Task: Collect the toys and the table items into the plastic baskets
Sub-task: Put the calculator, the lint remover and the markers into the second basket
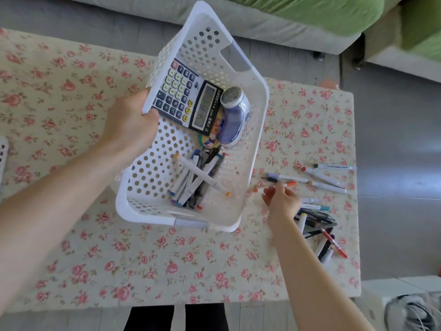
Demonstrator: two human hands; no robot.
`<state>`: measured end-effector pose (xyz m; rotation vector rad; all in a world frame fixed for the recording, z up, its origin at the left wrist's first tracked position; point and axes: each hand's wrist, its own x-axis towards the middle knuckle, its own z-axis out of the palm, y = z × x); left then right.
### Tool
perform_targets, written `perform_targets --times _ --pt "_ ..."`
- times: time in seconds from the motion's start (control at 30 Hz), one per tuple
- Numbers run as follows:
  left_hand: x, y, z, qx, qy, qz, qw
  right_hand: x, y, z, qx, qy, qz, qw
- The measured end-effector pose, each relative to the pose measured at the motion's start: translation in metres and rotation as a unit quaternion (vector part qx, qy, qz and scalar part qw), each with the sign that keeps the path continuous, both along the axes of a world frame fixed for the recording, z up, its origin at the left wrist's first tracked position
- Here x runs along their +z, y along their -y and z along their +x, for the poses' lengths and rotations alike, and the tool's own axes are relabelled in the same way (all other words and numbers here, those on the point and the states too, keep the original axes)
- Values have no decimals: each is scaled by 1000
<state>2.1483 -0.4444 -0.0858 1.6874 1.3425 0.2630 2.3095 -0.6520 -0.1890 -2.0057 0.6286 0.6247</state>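
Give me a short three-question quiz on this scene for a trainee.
1. True or false: the calculator lies in the basket.
2. Which hand grips the basket's rim?
3. The loose markers on the table lie: A, left of the basket; B, right of it; C, under the sofa.
Key: 1 true. 2 the left hand. 3 B.
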Motion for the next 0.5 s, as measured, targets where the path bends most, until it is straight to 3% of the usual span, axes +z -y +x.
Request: perform_targets --times 0.1,0.5 --pt "5 2 16 -1 14 -8 1000 -21 20 45 49 -40 -74 995" --pt "1 11 52 -6 -34 9 999 -77 8 117 95 -174 -96 975"
